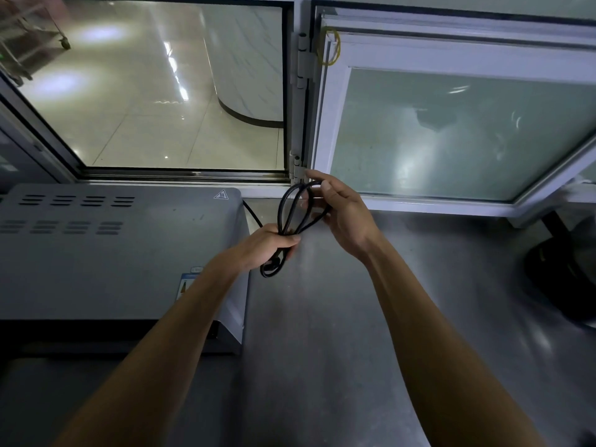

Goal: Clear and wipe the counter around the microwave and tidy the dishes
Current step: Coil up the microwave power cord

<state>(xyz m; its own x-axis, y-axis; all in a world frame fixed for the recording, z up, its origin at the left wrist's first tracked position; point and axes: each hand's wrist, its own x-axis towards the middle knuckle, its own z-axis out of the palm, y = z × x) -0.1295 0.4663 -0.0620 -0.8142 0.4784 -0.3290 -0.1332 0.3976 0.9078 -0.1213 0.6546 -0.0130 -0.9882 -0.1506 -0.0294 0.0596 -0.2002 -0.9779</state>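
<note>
Microwave cord (pixel 292 217) looped between left hand (pixel 264 250) and right hand (pixel 342 214).

Surface: grey metal counter (pixel 338 317), dull and smudged.
At 9 o'clock: grey microwave (pixel 113 253) stands on it.
At 3 o'clock: a black object (pixel 561 279), cut off by the frame edge.

Both hands, left hand (pixel 264 245) and right hand (pixel 342 211), gripping looped black cord (pixel 290 214), beside microwave (pixel 113 253)
</note>
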